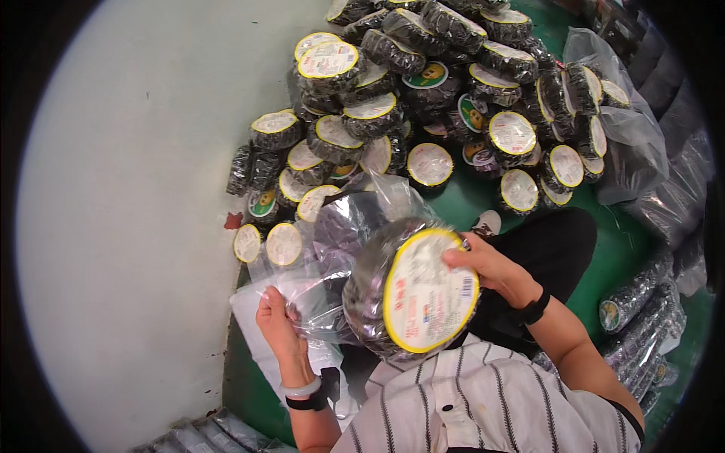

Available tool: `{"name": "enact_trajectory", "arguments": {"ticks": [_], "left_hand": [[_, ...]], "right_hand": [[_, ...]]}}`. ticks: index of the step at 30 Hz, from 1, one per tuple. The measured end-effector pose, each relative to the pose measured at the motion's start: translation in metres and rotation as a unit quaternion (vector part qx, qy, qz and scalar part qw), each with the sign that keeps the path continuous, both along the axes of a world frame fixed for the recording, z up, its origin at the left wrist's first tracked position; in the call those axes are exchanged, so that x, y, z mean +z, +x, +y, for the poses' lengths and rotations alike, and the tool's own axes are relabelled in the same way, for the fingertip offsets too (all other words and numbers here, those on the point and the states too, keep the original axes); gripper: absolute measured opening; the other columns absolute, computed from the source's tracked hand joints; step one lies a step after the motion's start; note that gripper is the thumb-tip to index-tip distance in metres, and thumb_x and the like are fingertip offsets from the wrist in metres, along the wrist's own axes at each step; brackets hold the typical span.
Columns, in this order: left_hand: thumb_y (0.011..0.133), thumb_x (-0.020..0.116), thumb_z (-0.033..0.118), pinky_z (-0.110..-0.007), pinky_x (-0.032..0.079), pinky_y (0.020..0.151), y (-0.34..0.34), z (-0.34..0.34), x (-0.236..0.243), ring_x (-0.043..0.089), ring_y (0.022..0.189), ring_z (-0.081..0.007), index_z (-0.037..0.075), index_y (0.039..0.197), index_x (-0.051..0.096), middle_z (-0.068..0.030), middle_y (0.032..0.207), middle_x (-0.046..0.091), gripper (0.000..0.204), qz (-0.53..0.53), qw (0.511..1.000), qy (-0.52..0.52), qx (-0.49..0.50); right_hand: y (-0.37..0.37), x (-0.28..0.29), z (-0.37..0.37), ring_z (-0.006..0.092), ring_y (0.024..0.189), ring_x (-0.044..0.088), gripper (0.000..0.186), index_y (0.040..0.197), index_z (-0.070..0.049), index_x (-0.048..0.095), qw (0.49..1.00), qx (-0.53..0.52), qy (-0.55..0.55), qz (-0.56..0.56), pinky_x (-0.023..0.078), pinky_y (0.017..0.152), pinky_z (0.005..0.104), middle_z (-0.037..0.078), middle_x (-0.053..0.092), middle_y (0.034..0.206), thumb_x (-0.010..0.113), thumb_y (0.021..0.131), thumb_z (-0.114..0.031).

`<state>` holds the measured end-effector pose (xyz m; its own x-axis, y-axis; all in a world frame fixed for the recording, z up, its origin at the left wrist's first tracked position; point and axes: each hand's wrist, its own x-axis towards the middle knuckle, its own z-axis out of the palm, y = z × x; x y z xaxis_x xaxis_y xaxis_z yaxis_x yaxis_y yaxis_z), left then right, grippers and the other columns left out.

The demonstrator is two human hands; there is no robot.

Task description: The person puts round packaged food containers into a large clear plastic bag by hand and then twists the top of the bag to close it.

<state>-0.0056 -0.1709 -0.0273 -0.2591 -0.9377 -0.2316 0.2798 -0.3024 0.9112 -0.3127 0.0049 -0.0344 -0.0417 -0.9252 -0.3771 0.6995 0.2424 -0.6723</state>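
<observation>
Green floor [483, 185] under everything, with a smooth pale grey surface [128, 204] filling the area left of the hands. Main item: a thick round package wrapped in glossy black plastic [366, 302], its flat face covered by a white oval label with a yellow border [423, 302], held between the hands in front of the torso. Label face is turned up and toward the right hand; slight blur on the edges. Right hand [495, 268] is clamped on the package's upper right rim, thumb over the label, other fingers mostly hidden behind. Left hand [278, 321] is apart from it, pinching crinkled clear plastic film [325, 294] that spreads toward the package; whether film and package touch is unclear.

Below and beside the left hand: flat whitish plastic sheets [325, 362]. Right wrist has a black band [532, 308]; left wrist has a pale bangle [302, 388] and a dark band. Striped white shirt [468, 400] below the hands, black trousers [547, 241] just beyond the right hand, one light shoe [488, 222] past its fingers.

Farther out, beyond both hands: big heap of similar black packages [370, 109], labels at mixed angles, some green. Right of the right hand: long dark film-wrapped rolls [634, 325]; beyond those, large translucent plastic bags [630, 143].
</observation>
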Motion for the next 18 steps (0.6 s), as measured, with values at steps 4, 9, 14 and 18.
{"name": "enact_trajectory", "arguments": {"ticks": [4, 9, 14, 18], "left_hand": [[0.089, 0.064, 0.015, -0.022, 0.041, 0.050, -0.059, 0.024, 0.025, 0.050, 0.050, -0.0106, 0.006, 0.085, 0.058, -0.0019, 0.068, 0.059, 0.012, -0.090, 0.987, 0.094, -0.097], [0.090, 0.062, 0.012, -0.023, 0.040, 0.048, 0.027, 0.003, 0.008, 0.044, 0.047, -0.0070, 0.002, 0.079, 0.061, -0.0026, 0.067, 0.060, 0.015, -0.182, 0.983, -0.016, -0.002], [0.094, 0.054, 0.020, -0.023, 0.047, 0.065, -0.020, 0.047, 0.053, 0.057, 0.065, -0.0101, 0.001, 0.090, 0.065, -0.0048, 0.074, 0.064, 0.022, -0.068, 0.979, 0.101, -0.162], [0.095, 0.053, 0.024, -0.023, 0.046, 0.066, -0.078, 0.068, 0.042, 0.057, 0.065, -0.0099, 0.004, 0.092, 0.063, -0.0034, 0.073, 0.063, 0.023, 0.060, 0.938, 0.226, -0.254]], "right_hand": [[0.002, 0.008, 0.022, 0.0167, 0.092, 0.066, 0.045, 0.119, 0.003, 0.055, 0.995, -0.030, -0.030, -0.090, 0.054, 0.082, 0.0305, 0.012, 0.065, 0.108, 0.067, 0.086, -0.025], [0.022, 0.021, 0.013, 0.0149, 0.092, 0.065, 0.049, 0.119, 0.003, 0.054, 0.996, 0.002, -0.008, -0.084, 0.054, 0.080, 0.0289, 0.011, 0.064, 0.110, 0.069, 0.084, -0.027], [0.052, 0.037, -0.015, 0.0095, 0.086, 0.064, 0.041, 0.108, 0.003, 0.057, 0.989, 0.078, -0.030, -0.118, 0.053, 0.073, 0.0246, 0.005, 0.065, 0.098, 0.068, 0.086, -0.029], [0.051, 0.056, -0.007, 0.0123, 0.088, 0.065, 0.042, 0.111, 0.003, 0.056, 0.995, 0.048, 0.086, -0.028, 0.054, 0.073, 0.0256, 0.008, 0.066, 0.101, 0.067, 0.087, -0.029]]}}
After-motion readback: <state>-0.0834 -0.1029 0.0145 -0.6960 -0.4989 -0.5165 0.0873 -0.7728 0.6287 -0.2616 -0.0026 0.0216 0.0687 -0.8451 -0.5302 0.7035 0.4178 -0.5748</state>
